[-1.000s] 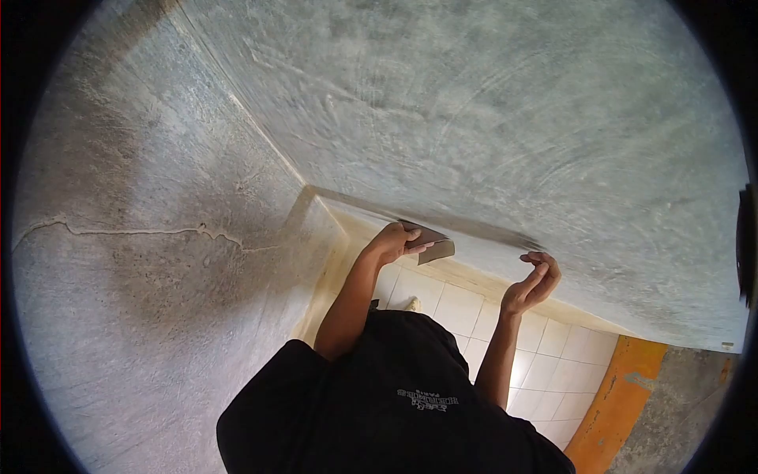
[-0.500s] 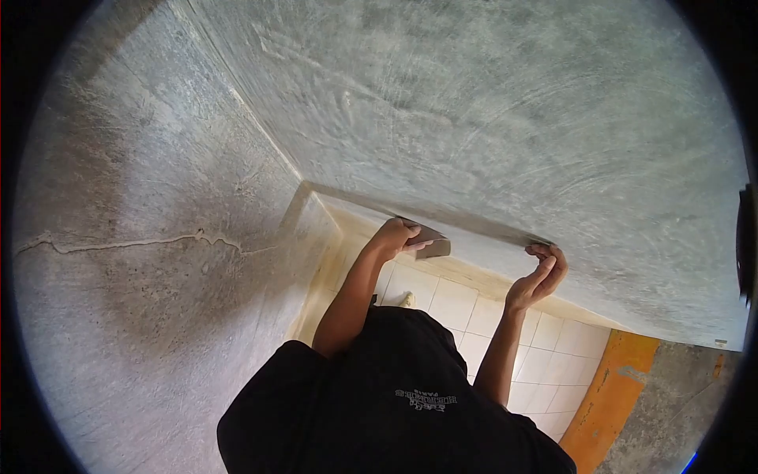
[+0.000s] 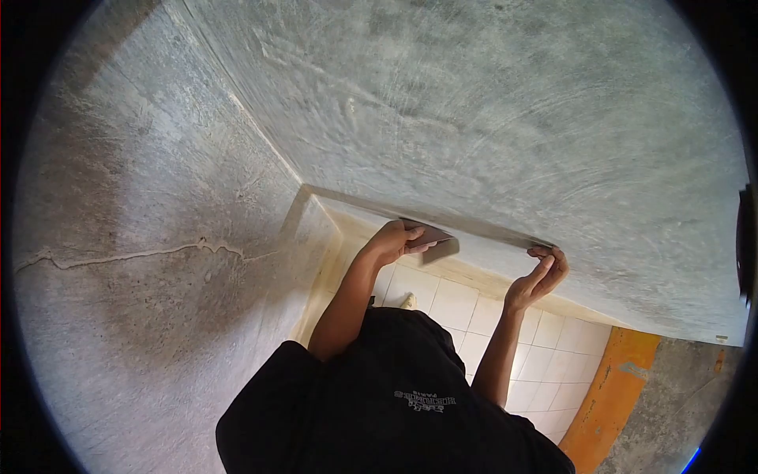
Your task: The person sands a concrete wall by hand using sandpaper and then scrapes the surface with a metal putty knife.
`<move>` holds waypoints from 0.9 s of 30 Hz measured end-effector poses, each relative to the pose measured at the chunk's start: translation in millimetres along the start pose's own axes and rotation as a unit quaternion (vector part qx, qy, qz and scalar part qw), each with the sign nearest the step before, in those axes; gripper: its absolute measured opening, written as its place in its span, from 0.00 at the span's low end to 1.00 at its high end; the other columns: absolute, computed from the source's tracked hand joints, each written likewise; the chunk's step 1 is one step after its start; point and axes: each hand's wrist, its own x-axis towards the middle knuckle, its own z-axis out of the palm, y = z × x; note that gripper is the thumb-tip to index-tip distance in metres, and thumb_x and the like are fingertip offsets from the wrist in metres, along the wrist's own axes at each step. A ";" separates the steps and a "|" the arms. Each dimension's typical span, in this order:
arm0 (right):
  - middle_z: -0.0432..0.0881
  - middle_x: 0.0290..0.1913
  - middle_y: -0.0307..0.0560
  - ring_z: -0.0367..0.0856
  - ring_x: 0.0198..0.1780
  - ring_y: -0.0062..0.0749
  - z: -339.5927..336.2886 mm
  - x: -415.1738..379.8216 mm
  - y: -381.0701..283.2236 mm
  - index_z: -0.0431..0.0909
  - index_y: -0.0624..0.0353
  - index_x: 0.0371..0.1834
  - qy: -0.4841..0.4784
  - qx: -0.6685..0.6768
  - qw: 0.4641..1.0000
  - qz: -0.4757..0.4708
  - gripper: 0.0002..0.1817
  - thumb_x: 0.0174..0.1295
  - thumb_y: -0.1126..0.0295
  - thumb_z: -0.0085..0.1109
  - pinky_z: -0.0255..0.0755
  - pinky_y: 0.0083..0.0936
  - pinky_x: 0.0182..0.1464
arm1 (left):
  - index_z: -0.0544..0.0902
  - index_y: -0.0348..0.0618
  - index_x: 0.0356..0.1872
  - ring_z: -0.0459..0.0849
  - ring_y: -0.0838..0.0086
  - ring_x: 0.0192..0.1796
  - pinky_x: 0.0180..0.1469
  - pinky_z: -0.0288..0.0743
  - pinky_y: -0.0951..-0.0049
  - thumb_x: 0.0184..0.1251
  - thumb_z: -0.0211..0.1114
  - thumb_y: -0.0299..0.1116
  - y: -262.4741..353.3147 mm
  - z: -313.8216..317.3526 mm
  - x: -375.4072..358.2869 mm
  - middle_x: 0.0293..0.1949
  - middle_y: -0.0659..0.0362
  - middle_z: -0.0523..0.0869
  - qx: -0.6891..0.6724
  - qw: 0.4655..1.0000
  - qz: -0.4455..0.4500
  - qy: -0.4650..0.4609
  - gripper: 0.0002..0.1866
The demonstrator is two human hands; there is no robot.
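Observation:
A narrow brownish-grey strip point(image 3: 355, 201) runs along the lower part of the grey wall point(image 3: 474, 118), from the corner toward my right hand. My left hand point(image 3: 388, 243) is closed on a thin, flexible brownish-grey sheet point(image 3: 439, 245), thumb on top, close against the wall. The sheet's free end curls downward to the right of the fingers; whether it belongs to the strip I cannot tell. My right hand point(image 3: 540, 278) is raised with its fingers bent and fingertips pinching the strip's right end at the wall.
On the left stands a second grey wall point(image 3: 174, 182) with a long crack point(image 3: 134, 249). White floor tiles point(image 3: 454, 304) lie below my arms. An orange-painted edge point(image 3: 608, 395) borders rough grey concrete point(image 3: 671, 403) at lower right. A dark object point(image 3: 745, 245) shows at the right edge.
My left hand and the sheet have shifted slightly to the right, and the sheet's curled end has swung a little. My right hand stays at nearly the same spot.

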 end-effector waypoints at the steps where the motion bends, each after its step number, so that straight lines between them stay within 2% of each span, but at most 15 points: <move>1: 0.77 0.33 0.48 0.75 0.35 0.28 -0.4 -0.8 1.5 0.66 0.62 0.51 0.001 -0.001 1.000 0.002 0.12 0.74 0.67 0.36 0.70 0.26 0.41 | 0.72 0.20 0.52 0.83 0.57 0.50 0.53 0.83 0.70 0.73 0.52 0.25 0.8 2.1 -1.0 0.49 0.44 0.79 0.028 0.999 0.003 0.023 0.15; 2: 0.77 0.33 0.48 0.74 0.35 0.28 -0.3 -2.5 2.3 0.66 0.62 0.51 0.001 -0.002 1.000 0.004 0.12 0.74 0.68 0.36 0.70 0.26 0.41 | 0.72 0.21 0.52 0.83 0.57 0.49 0.52 0.83 0.70 0.73 0.52 0.26 1.5 3.0 -3.0 0.49 0.44 0.80 0.055 0.997 0.006 0.047 0.15; 5: 0.77 0.33 0.47 0.74 0.35 0.28 0.7 -3.7 3.1 0.66 0.62 0.52 0.008 -0.007 1.000 0.009 0.12 0.74 0.69 0.36 0.70 0.26 0.41 | 0.73 0.24 0.53 0.84 0.60 0.48 0.51 0.83 0.71 0.73 0.53 0.27 4.4 1.2 -9.6 0.48 0.46 0.81 0.036 0.999 0.029 -0.012 0.15; 8: 0.76 0.33 0.47 0.74 0.35 0.28 0.9 -4.9 4.9 0.66 0.62 0.52 0.010 -0.002 1.000 0.009 0.12 0.73 0.69 0.36 0.70 0.26 0.41 | 0.75 0.26 0.52 0.84 0.65 0.47 0.52 0.83 0.71 0.72 0.54 0.28 5.1 3.6 -13.3 0.47 0.49 0.82 0.121 0.990 0.053 0.049 0.15; 11: 0.76 0.33 0.47 0.73 0.35 0.27 2.0 -6.1 8.4 0.66 0.61 0.51 0.017 0.001 1.000 0.004 0.11 0.73 0.69 0.36 0.69 0.25 0.41 | 0.77 0.26 0.51 0.84 0.69 0.45 0.52 0.82 0.72 0.72 0.55 0.29 18.3 24.7 -32.1 0.46 0.51 0.83 0.156 0.979 0.118 0.056 0.14; 12: 0.76 0.33 0.46 0.73 0.35 0.27 2.5 -5.7 8.1 0.66 0.61 0.51 0.023 0.004 1.000 0.003 0.11 0.73 0.69 0.37 0.69 0.25 0.41 | 0.81 0.28 0.47 0.84 0.73 0.43 0.48 0.80 0.72 0.71 0.57 0.30 15.1 22.3 -28.6 0.42 0.53 0.85 0.158 0.976 0.135 0.072 0.13; 15: 0.75 0.34 0.45 0.72 0.35 0.25 7.9 -8.2 7.3 0.66 0.61 0.50 0.036 0.015 0.999 0.009 0.10 0.73 0.70 0.38 0.68 0.24 0.41 | 0.83 0.31 0.41 0.85 0.65 0.42 0.44 0.80 0.66 0.68 0.61 0.31 11.8 3.2 -20.7 0.37 0.48 0.87 0.411 0.881 0.199 0.121 0.12; 18: 0.74 0.36 0.45 0.72 0.35 0.25 8.2 -9.3 9.2 0.66 0.61 0.50 0.045 0.014 0.999 0.019 0.09 0.72 0.71 0.40 0.68 0.23 0.40 | 0.85 0.33 0.39 0.85 0.60 0.39 0.42 0.76 0.66 0.66 0.62 0.31 8.0 1.4 -21.9 0.34 0.43 0.86 0.555 0.765 0.263 0.193 0.11; 21: 0.72 0.38 0.45 0.71 0.36 0.25 6.2 -9.6 9.8 0.64 0.61 0.51 0.036 0.020 0.999 0.021 0.09 0.71 0.73 0.41 0.68 0.23 0.40 | 0.85 0.36 0.42 0.85 0.57 0.39 0.44 0.77 0.66 0.69 0.60 0.33 24.7 19.2 -37.7 0.38 0.45 0.86 0.559 0.773 0.274 0.121 0.11; 24: 0.72 0.38 0.44 0.71 0.37 0.25 6.2 -9.6 8.5 0.65 0.61 0.51 0.027 0.031 0.999 0.015 0.09 0.72 0.72 0.42 0.68 0.23 0.40 | 0.85 0.36 0.42 0.85 0.58 0.40 0.45 0.77 0.66 0.68 0.61 0.34 33.3 30.2 -46.8 0.38 0.47 0.87 0.492 0.817 0.286 0.088 0.12; 27: 0.73 0.38 0.44 0.72 0.37 0.24 8.0 -8.4 8.7 0.66 0.61 0.51 0.034 0.044 0.998 0.014 0.09 0.72 0.71 0.42 0.69 0.22 0.40 | 0.85 0.35 0.40 0.83 0.62 0.32 0.36 0.73 0.68 0.66 0.63 0.33 24.7 22.0 -37.3 0.34 0.45 0.86 0.461 0.825 0.322 0.060 0.11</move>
